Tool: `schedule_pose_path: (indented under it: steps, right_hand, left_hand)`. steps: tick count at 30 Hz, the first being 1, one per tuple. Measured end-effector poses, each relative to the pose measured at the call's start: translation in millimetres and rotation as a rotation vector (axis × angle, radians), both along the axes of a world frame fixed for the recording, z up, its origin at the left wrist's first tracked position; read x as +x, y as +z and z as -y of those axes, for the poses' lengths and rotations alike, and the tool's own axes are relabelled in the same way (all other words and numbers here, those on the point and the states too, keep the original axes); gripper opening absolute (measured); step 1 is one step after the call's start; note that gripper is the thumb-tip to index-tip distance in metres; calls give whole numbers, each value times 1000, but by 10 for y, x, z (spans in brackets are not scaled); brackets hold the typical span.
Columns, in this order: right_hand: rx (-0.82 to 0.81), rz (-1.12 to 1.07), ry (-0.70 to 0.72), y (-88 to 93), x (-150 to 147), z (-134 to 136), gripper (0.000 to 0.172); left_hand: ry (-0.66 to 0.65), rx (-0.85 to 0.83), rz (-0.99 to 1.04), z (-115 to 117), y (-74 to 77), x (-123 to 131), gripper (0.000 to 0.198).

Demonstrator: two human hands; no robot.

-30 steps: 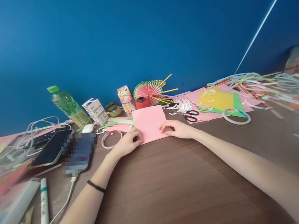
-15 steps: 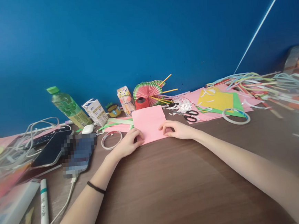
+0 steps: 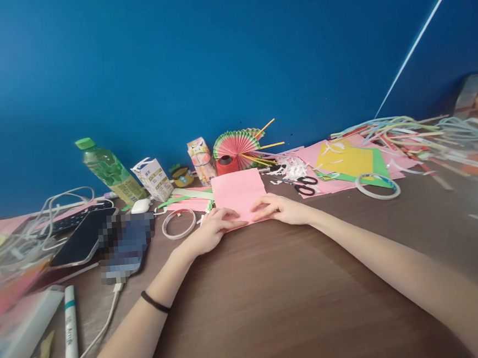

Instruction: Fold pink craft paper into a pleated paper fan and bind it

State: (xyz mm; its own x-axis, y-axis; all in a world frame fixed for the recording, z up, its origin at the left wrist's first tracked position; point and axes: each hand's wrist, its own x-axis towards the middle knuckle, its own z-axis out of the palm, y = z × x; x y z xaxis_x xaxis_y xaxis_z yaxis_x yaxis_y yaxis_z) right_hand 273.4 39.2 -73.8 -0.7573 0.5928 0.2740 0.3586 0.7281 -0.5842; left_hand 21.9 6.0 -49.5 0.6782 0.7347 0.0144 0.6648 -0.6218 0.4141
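Note:
A pink sheet of paper (image 3: 239, 193) lies on the brown table in front of me, its near edge facing me. At that edge's left part, my left hand (image 3: 213, 229) is closed on the paper, fingers reaching inward along it. My right hand (image 3: 280, 209) is closed on the right part of the same edge, its fingertips pointing toward the left ones. A small gap separates the two sets of fingertips. The undersides of both hands are hidden. Left of my left hand sits a roll of tape (image 3: 178, 224); scissors with black handles (image 3: 306, 186) rest beyond my right hand.
Behind the paper stand a red thread spool (image 3: 227, 165), a pleated paper fan (image 3: 236, 145), a carton (image 3: 153, 178) and a green-capped bottle (image 3: 112, 172). Phones (image 3: 129, 245) and a marker (image 3: 70, 328) lie left. Coloured paper (image 3: 345, 159) and another tape roll (image 3: 377, 186) lie right.
Both hands' fingers have straightened and slid inward along the paper's near edge, bringing their fingertips closer together. The sheet stays in nearly the same place.

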Motion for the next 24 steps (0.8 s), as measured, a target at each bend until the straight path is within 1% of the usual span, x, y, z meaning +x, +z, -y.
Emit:
schedule_pose_path:
  steps: [5,7,11,13,16,19,22,24]
  right_hand:
    - [37,8,0,-21,-5,2,29]
    - [60,23,0,-28,-2,12,33]
    - [116,64,-3,-29,13,47,46]
    - [110,63,-16,-15,16,61,46]
    - [55,45,-30,21,20,63,37]
    - [-55,-12,-52,47,38,40,28]
    - [-172,-56,-64,50,68,9,26]
    - [-211,-51,-59,48,83,-3,25]
  left_hand:
    - [6,16,-25,16,1,3,45]
    - [6,32,-15,24,0,12,47]
    - [-3,66,17,35,-10,30,52]
    - [-6,72,26,34,-18,26,52]
    - [3,65,36,26,-27,1,47]
    - [3,55,53,17,-27,-29,43]
    - [1,28,75,6,-19,-50,39]
    - [2,8,82,-4,-15,-58,37]
